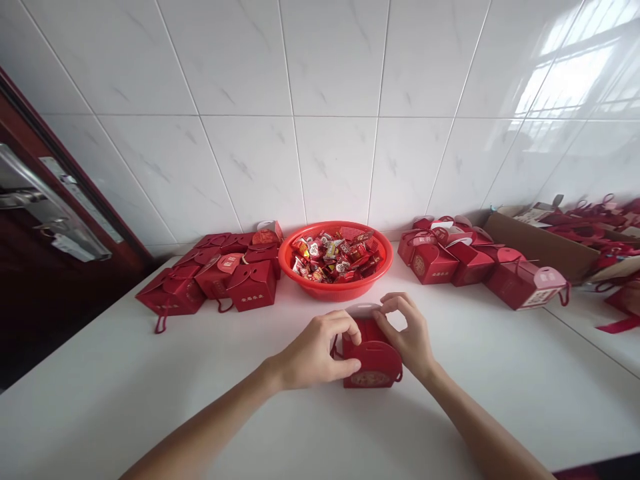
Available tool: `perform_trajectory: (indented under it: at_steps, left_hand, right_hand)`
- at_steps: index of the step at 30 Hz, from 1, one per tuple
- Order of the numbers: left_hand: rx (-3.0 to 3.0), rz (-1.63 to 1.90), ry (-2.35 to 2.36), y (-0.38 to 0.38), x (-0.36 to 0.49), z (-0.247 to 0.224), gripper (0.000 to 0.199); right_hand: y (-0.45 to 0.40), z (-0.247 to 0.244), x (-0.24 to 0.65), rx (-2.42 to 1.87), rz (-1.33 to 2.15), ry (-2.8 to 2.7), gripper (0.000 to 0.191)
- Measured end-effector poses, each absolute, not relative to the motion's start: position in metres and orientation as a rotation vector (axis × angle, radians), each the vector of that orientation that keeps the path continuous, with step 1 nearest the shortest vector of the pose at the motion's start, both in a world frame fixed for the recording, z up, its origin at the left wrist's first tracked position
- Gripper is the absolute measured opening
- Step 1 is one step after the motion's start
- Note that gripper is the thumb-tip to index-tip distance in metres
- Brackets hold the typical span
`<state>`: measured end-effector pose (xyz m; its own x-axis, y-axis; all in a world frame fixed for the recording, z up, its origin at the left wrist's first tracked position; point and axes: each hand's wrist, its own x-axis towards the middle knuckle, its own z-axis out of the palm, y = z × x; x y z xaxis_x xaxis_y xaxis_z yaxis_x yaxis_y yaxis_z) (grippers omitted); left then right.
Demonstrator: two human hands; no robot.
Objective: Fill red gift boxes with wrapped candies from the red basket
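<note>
A small red gift box (pixel 371 365) stands upright on the white table, close in front of me. Its scalloped front flap is raised, and a pale-backed flap shows at the rear. My left hand (pixel 320 350) is curled at the box's left side, thumb against the front flap and index finger at its upper edge. At the back right, my right hand (pixel 407 330) pinches the rear flap between thumb and index finger. Dark red cord loops show on both sides of the box. What lies inside it is hidden from this angle.
Beyond the box, a red plastic basket (pixel 336 290) holds many wrapped candies (pixel 330 252). Closed red boxes (pixel 253 288) cluster at the left, more boxes (pixel 436 263) at the right. A cardboard carton (pixel 543 247) sits far right. White tiled wall (pixel 335 153) borders the table (pixel 240 413).
</note>
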<state>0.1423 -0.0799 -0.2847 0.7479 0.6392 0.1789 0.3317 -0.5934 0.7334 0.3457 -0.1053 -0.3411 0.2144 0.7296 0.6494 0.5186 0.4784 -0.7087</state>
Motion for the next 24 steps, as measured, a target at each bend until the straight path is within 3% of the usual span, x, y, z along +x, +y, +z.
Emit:
perform_trajectory:
  at_steps: [4,9,12,18,22,24]
  left_hand:
    - [2.514,0.868,0.599,-0.079,0.144,-0.293,0.015]
    - [2.776,0.963,0.528,-0.068,0.144,-0.307,0.020]
    - [2.710,0.904,0.479,-0.064,0.142,-0.307,0.012]
    - [2.294,0.750,0.518,-0.065,0.143,-0.295,0.035]
    - [2.323,0.719,0.536,-0.060,0.144,-0.287,0.014]
    - [2.383,0.617,0.455,-0.057,0.143,-0.282,0.023]
  right_hand:
    - [-0.105,-0.339,0.346,-1.193,0.290,-1.539,0.013]
    - [-0.103,-0.336,0.348,-1.259,0.399,-1.643,0.042]
    - [-0.102,-0.334,0.351,-1.303,0.427,-1.688,0.052]
    - [-0.102,-0.331,0.353,-1.277,0.422,-1.723,0.040]
    - [-0.108,-0.331,0.347,-1.107,0.438,-1.761,0.040]
    - [-0.111,-0.332,0.343,-1.021,0.503,-1.775,0.044]
